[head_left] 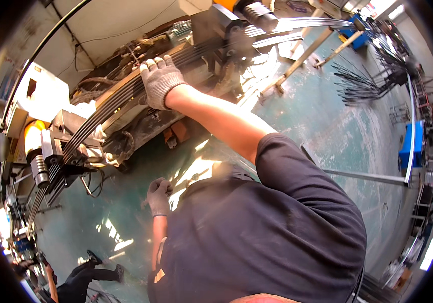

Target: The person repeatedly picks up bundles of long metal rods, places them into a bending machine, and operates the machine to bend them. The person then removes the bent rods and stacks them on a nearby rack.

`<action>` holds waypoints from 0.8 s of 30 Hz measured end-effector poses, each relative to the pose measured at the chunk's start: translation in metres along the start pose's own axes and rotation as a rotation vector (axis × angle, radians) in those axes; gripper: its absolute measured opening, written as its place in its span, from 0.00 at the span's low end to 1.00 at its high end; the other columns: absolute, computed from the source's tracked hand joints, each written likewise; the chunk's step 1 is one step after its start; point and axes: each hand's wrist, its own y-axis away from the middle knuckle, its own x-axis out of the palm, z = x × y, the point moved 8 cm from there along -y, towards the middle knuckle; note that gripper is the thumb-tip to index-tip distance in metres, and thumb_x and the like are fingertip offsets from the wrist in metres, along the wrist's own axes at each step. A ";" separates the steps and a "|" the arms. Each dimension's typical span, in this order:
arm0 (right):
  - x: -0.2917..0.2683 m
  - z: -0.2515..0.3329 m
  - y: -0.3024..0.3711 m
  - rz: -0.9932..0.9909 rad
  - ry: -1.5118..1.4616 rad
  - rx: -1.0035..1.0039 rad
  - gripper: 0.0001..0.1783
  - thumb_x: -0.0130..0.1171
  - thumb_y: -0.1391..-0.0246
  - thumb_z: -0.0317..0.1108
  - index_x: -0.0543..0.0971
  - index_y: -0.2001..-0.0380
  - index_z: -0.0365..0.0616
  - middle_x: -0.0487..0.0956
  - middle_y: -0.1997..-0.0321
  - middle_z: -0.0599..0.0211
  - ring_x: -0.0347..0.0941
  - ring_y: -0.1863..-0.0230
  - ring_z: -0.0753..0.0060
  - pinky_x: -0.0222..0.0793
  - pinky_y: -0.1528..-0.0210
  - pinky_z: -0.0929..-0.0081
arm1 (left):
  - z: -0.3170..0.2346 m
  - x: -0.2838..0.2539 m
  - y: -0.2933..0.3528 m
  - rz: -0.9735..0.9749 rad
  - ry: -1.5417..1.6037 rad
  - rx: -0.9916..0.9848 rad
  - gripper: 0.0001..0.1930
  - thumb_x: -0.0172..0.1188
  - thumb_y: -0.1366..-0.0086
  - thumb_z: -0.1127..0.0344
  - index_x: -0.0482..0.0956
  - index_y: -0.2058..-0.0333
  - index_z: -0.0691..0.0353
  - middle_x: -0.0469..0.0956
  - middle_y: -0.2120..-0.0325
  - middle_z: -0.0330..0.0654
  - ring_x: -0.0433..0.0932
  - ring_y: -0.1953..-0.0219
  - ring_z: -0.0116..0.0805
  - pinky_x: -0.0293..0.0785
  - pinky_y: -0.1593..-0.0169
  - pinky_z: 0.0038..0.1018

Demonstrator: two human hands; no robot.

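My right hand, in a grey knit glove, lies over a bundle of long thin metal rods. Its fingers bend across to the far side of the bundle, and part of the grip is hidden under the palm. The rods run through a dark clamping block at the left and a dark machine head at the upper right. Low beside my body hangs my gloved left hand, apart from the rods. Its fingers are curled; whether anything is inside them is hidden.
A machine bed with hoses stands beneath the rods. At the right are a sheaf of dark rods, a blue box and a metal rail. Another person is at the lower left. Sunlit patches mark the green floor.
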 end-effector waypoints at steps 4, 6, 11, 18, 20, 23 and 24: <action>0.006 -0.001 0.005 0.023 0.043 0.033 0.61 0.63 0.41 0.69 0.55 0.22 0.35 0.58 0.18 0.47 0.48 0.16 0.44 0.38 0.16 0.47 | 0.035 -0.021 0.002 0.037 -0.241 -0.085 0.07 0.62 0.33 0.75 0.80 0.58 0.69 0.79 0.73 0.40 0.77 0.75 0.27 0.74 0.71 0.22; 0.005 0.003 0.004 0.010 0.042 0.033 0.62 0.63 0.41 0.70 0.54 0.22 0.34 0.56 0.17 0.46 0.47 0.16 0.44 0.37 0.16 0.47 | 0.056 -0.038 -0.006 0.042 -0.111 -0.154 0.08 0.63 0.31 0.73 0.79 0.56 0.70 0.80 0.72 0.42 0.78 0.75 0.28 0.75 0.72 0.24; 0.023 0.007 0.000 0.083 0.074 0.007 0.58 0.63 0.40 0.59 0.50 0.20 0.33 0.53 0.16 0.43 0.45 0.15 0.43 0.33 0.16 0.43 | 0.048 -0.043 -0.012 0.067 -0.029 -0.090 0.08 0.63 0.30 0.73 0.79 0.55 0.70 0.81 0.71 0.43 0.79 0.74 0.29 0.76 0.71 0.24; 0.019 0.013 0.001 0.133 0.129 0.028 0.53 0.59 0.38 0.55 0.54 0.21 0.32 0.57 0.18 0.43 0.49 0.16 0.43 0.35 0.16 0.44 | 0.033 -0.024 0.011 0.050 -0.168 -0.108 0.07 0.65 0.36 0.76 0.81 0.59 0.70 0.81 0.72 0.43 0.80 0.74 0.30 0.78 0.70 0.26; 0.021 0.012 0.000 0.059 0.160 0.047 0.59 0.64 0.41 0.66 0.57 0.23 0.32 0.61 0.19 0.44 0.51 0.17 0.45 0.38 0.16 0.47 | 0.026 -0.024 0.015 0.073 -0.181 -0.095 0.07 0.65 0.37 0.76 0.82 0.61 0.70 0.81 0.72 0.43 0.80 0.74 0.30 0.78 0.70 0.26; 0.027 0.010 -0.002 0.078 0.168 0.057 0.58 0.62 0.38 0.64 0.53 0.21 0.33 0.57 0.17 0.44 0.47 0.15 0.45 0.35 0.15 0.47 | 0.035 -0.033 0.008 0.046 -0.060 -0.100 0.07 0.66 0.38 0.74 0.82 0.61 0.70 0.81 0.73 0.41 0.80 0.74 0.29 0.79 0.69 0.25; 0.028 0.014 -0.002 0.097 0.174 0.057 0.57 0.61 0.37 0.62 0.52 0.21 0.33 0.56 0.17 0.43 0.46 0.15 0.45 0.35 0.15 0.47 | 0.034 -0.036 0.007 0.048 -0.058 -0.088 0.07 0.66 0.38 0.74 0.82 0.61 0.70 0.80 0.73 0.41 0.79 0.74 0.28 0.79 0.69 0.25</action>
